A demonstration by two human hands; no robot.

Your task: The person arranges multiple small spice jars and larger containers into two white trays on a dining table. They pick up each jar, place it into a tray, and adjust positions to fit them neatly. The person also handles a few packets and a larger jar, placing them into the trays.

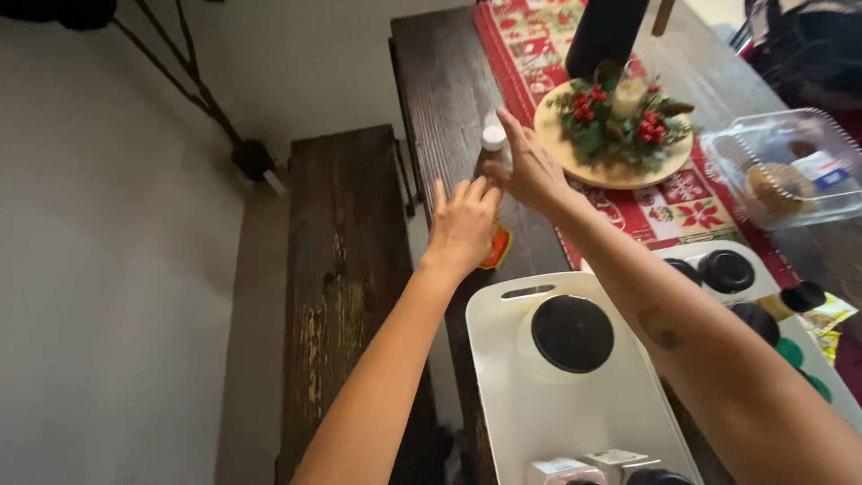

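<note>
From the head camera, both arms stretch out over the dark wooden table (440,81). The right hand (532,166) wraps its fingers around a small bottle with a white cap (493,137) standing near the table's left edge; the grip looks just formed. The left hand (464,220) hovers spread and empty, above something orange (496,244). A white bin (503,310) with a black-lidded jar (572,333) sits nearer. Lifting the bottle cleanly seems to call for a firmer grip.
</note>
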